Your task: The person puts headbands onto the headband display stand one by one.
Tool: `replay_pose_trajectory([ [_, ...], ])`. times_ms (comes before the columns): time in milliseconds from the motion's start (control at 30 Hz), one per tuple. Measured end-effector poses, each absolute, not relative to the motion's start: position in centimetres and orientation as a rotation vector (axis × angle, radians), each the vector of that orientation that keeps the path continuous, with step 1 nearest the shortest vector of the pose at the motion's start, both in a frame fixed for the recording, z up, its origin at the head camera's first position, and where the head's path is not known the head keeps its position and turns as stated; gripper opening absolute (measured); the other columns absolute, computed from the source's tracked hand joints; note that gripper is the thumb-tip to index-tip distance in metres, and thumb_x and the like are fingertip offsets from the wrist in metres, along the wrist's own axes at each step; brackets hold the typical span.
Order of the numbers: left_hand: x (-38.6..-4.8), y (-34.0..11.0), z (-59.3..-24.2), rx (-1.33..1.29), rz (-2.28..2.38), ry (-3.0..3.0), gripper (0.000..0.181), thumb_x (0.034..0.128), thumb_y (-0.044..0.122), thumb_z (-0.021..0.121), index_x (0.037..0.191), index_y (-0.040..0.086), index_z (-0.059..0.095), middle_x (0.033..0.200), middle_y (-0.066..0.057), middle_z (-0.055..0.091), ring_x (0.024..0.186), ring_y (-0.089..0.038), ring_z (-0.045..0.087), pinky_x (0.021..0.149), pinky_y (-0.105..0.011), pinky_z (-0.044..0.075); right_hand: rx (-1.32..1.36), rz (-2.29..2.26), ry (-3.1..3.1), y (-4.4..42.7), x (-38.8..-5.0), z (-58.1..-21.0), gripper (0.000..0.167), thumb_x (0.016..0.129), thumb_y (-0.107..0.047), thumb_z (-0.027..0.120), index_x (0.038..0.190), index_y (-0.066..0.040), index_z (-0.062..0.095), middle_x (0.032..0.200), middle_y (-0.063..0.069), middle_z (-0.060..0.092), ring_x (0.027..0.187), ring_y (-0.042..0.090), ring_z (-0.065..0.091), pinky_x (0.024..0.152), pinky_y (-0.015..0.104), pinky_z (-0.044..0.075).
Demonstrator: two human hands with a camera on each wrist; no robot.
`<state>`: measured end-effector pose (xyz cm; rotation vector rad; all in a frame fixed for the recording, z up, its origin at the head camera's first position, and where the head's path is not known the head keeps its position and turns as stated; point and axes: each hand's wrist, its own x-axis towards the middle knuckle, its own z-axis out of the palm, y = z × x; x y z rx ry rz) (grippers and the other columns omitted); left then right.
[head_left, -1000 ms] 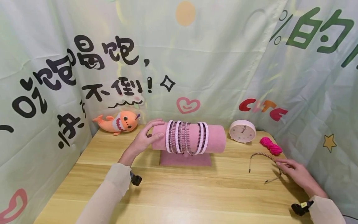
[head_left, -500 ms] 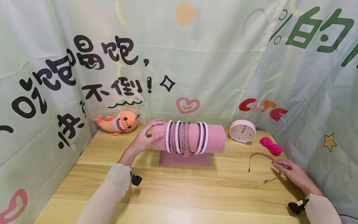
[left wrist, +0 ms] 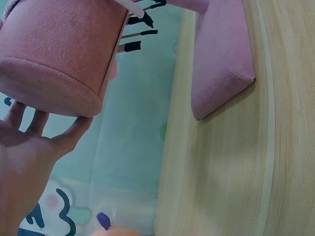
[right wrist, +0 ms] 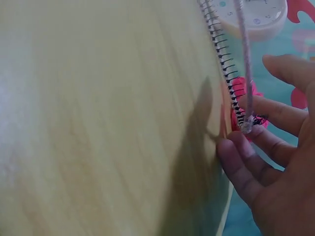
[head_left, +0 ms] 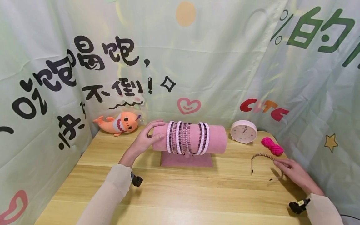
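A pink padded roll on a stand (head_left: 216, 139) carries several headbands (head_left: 178, 137), some white and some dark and ridged. At its left end my left hand (head_left: 144, 139) grips the padding, thumb in front and fingers over the top. The left wrist view shows those fingertips against the roll's round end (left wrist: 49, 91). On the right, my right hand (head_left: 295, 175) holds a thin ridged headband (head_left: 262, 155) by its side at the fingertips. In the right wrist view, this headband (right wrist: 224, 54) passes against the fingers (right wrist: 268, 110); the exact contact is partly hidden.
A round pink clock (head_left: 243, 132) and a bright pink yarn bundle (head_left: 272, 146) stand at the back right of the wooden table (head_left: 182, 193). An orange plush shark (head_left: 121, 122) lies at the back left. Printed cloth (head_left: 213, 62) hangs behind and along both sides.
My right hand has shifted slightly left along the headband, whose near end has tilted and moved a little right and up. My left hand and the pink stand have stayed put.
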<state>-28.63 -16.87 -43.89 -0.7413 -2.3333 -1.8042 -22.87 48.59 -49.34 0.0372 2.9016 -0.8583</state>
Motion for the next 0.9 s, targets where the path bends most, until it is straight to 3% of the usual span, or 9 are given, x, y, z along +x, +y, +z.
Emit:
replay_pose_trajectory([
  [100,-28.63,-16.9,-43.9,-0.74,-1.801,-2.338,0.048,0.1026,0.014,0.075,0.148,0.014,0.062,0.17,-0.009,0.044,0.16,-0.035,0.038,0.12,-0.066,0.046,0.038,-0.854,2.92,48.53,-22.85,-49.1,0.071,0.115,-0.049,0.05,0.15,0.013,0.055,0.136,0.036,0.061,0.113,0.032,0.06,0.087,0.042,0.051],
  [167,-28.64,-16.92,-43.9,-0.741,-1.8,-2.34,0.047,0.1028,0.014,0.075,0.149,0.014,0.062,0.171,-0.012,0.043,0.16,-0.036,0.038,0.119,-0.067,0.046,0.057,-0.867,2.924,48.55,-22.84,-49.03,0.07,0.115,-0.049,0.051,0.149,0.011,0.057,0.126,0.025,0.068,0.101,0.014,0.058,0.079,0.031,0.047],
  [267,-28.66,-16.93,-43.9,-0.743,-1.802,-2.34,0.048,0.1029,0.015,0.075,0.149,0.015,0.062,0.171,-0.014,0.042,0.16,-0.036,0.038,0.119,-0.067,0.047,0.084,-0.934,2.908,48.57,-22.8,-49.04,0.067,0.116,-0.045,0.05,0.148,0.013,0.057,0.114,0.016,0.071,0.088,0.003,0.057,0.073,0.025,0.046],
  [533,-28.62,-16.91,-43.81,-0.739,-1.808,-2.342,0.048,0.1025,0.015,0.075,0.149,0.015,0.062,0.171,-0.01,0.043,0.16,-0.035,0.037,0.12,-0.067,0.046,0.078,-1.163,2.864,48.38,-22.31,-49.52,0.052,0.119,-0.03,0.045,0.148,0.012,0.057,0.103,-0.011,0.07,0.081,0.006,0.061,0.067,0.029,0.051],
  [700,-28.61,-16.89,-43.76,-0.743,-1.806,-2.343,0.048,0.1026,0.015,0.075,0.149,0.015,0.062,0.172,-0.015,0.041,0.16,-0.036,0.037,0.119,-0.067,0.046,0.081,-1.178,2.834,48.27,-22.48,-49.45,0.055,0.12,-0.031,0.041,0.154,0.01,0.051,0.111,-0.017,0.066,0.084,0.007,0.058,0.068,0.029,0.05],
  [900,-28.65,-16.83,-43.89,-0.74,-1.8,-2.344,0.048,0.1029,0.014,0.075,0.149,0.015,0.062,0.171,-0.011,0.043,0.159,-0.035,0.039,0.118,-0.067,0.048,0.063,-1.274,2.81,47.93,-22.33,-49.53,0.055,0.119,-0.032,0.042,0.151,0.012,0.051,0.108,-0.025,0.063,0.082,0.01,0.061,0.067,0.031,0.053],
])
